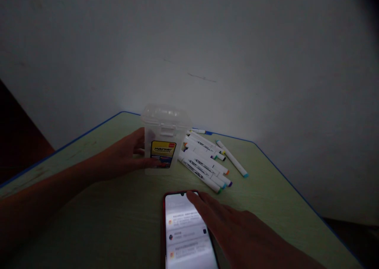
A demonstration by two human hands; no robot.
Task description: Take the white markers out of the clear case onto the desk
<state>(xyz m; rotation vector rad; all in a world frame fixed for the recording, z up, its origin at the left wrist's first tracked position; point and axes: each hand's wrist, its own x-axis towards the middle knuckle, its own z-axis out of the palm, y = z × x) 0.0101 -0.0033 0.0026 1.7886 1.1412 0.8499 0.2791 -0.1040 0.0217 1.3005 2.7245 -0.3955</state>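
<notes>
A clear plastic marker box with a lid and a yellow "Marker" label stands upright on the table. My left hand is wrapped around its left side, the thumb across the label and the other fingers partly hidden behind the box. In front of it lies a phone with its screen lit, showing what look like message lines. My right hand rests along the phone's upper right edge, fingers stretched out and the thumb tip over the top of the screen. Several white markers with coloured ends lie in a heap beside the box.
A single marker with light-blue ends lies apart at the right of the heap. The pale green table has blue edging and angled corners. Its far edge meets a grey wall with a few scratches.
</notes>
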